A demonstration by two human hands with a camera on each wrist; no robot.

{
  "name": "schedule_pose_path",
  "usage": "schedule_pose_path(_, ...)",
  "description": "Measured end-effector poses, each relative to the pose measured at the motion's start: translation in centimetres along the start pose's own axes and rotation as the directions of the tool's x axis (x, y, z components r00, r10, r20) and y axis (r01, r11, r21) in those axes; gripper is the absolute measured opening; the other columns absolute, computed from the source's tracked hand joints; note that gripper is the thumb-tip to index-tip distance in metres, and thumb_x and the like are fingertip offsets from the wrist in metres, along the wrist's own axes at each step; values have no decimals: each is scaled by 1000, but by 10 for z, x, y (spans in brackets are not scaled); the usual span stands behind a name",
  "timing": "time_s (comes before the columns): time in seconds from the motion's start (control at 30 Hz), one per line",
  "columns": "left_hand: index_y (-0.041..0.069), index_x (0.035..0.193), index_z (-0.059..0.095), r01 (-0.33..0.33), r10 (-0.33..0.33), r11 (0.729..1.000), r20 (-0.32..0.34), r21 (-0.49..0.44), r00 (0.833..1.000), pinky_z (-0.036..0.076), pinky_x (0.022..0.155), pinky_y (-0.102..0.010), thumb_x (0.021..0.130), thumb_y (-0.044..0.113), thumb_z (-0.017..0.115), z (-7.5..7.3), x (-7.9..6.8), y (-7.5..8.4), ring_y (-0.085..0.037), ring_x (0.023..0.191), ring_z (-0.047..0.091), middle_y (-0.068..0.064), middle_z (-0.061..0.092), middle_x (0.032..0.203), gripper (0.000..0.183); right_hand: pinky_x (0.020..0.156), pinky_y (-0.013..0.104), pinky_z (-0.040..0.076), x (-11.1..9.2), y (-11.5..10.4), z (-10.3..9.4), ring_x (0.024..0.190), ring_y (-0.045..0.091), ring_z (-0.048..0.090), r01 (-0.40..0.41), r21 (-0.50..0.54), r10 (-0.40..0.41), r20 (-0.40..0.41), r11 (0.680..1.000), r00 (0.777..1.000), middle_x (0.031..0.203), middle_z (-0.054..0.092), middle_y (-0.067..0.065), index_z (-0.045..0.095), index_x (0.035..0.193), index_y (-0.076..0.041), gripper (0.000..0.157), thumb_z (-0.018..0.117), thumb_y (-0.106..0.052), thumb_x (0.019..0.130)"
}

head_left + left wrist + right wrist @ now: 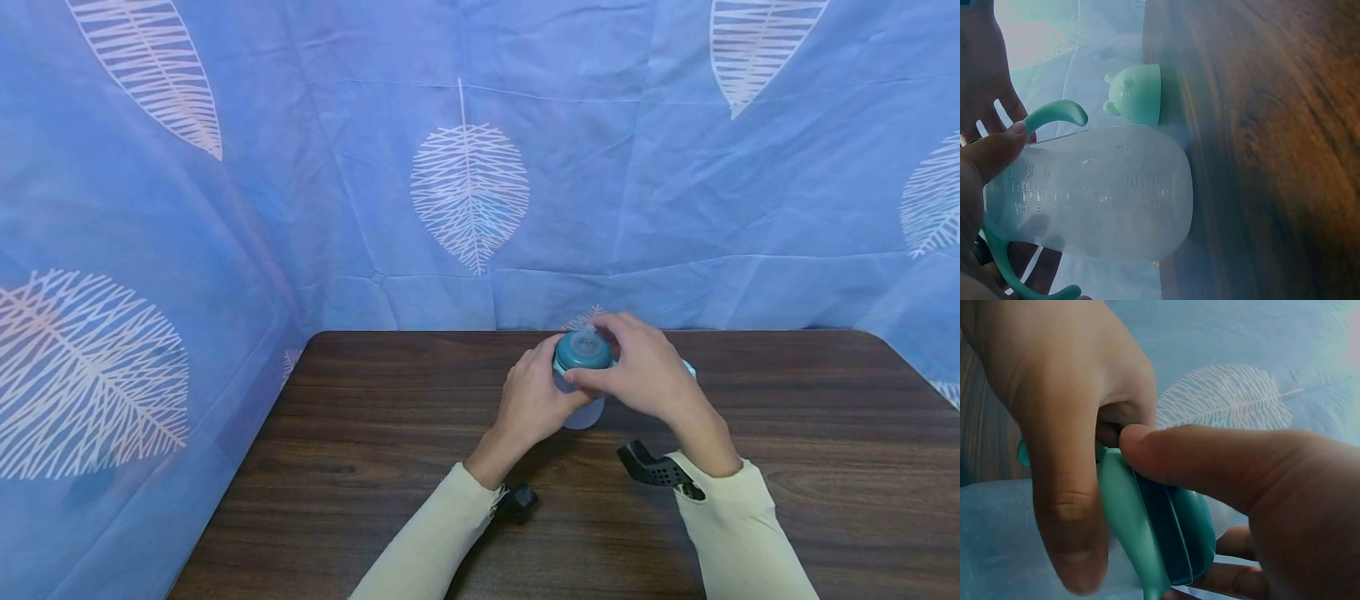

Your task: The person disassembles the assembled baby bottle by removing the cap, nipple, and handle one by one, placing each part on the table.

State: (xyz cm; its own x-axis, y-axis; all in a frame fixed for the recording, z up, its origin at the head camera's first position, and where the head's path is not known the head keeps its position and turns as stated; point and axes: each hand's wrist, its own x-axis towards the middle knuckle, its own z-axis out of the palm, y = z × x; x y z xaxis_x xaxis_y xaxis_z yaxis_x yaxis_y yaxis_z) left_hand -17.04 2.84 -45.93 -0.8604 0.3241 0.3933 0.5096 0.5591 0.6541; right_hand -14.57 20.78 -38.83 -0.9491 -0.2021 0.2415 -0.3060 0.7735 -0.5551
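While both hands meet over the dark wooden table (360, 450), right of its middle and near the far edge, a blue cloth (360, 208) printed with white leaves hangs close behind. Just past the work, a mint-green cap (1138, 94) with little ears stands upright on the wood; from the head view the right hand (647, 360) hides nearly all of it. Cream sleeves (427, 542) reach in from the near side, with a black strap (660, 471) at the right wrist.

Between the hands is a translucent bottle (1116, 194), roughly upright, with raised measuring marks on its wall; whether its base touches the table, or anything is inside, I cannot tell. Mint handles (1057, 111) curve out from its neck, below a teal collar (1196, 531) topped by a clear nipple (587, 342). The left hand (528, 396) is curled round the bottle's upper part, and the right hand pinches the collar between thumb and fingers.
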Motion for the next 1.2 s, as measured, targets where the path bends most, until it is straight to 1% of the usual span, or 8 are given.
schedule_pose_path(0.13,9,155,59,5,-5,1000,0,-6,1000,59,97,-46,96,42,87,1,0,0,-26,119,70,-7,72,136,74,90,61,56,0,0,0,115,41,67,1,3,-1,-2,1000,1000,140,65,24,63,148,1,78,91,-45,91)
schedule_pose_path(0.5,8,155,60,-9,9,1000,1,-27,1000,60,95,-43,96,41,87,1,1,-1,-26,117,70,-8,73,134,72,89,60,55,-1,2,-3,114,40,68,7,-4,-7,-10,1000,1000,141,68,22,64,148,-2,76,91,-45,91)
schedule_pose_path(0.7,8,155,60,-20,20,999,6,-46,1000,60,94,-41,96,38,87,0,1,-2,-25,118,70,-8,72,134,71,86,58,55,0,3,-5,111,37,69,22,8,-22,2,1000,1000,136,71,19,66,147,-5,72,91,-42,91)
schedule_pose_path(0.9,9,155,60,-17,18,998,13,-54,1000,60,96,-42,96,37,88,0,1,-3,-25,120,70,-8,72,136,71,81,54,56,0,5,-6,106,34,70,26,40,-27,31,999,999,130,73,18,64,149,-6,71,92,-38,91)
schedule_pose_path(1.2,10,155,60,-1,2,999,9,-44,1000,60,96,-43,95,39,88,2,1,-4,-25,121,70,-7,72,136,72,87,59,57,-1,4,-6,112,37,71,38,62,-41,47,997,998,135,70,20,61,152,-5,73,91,-35,92)
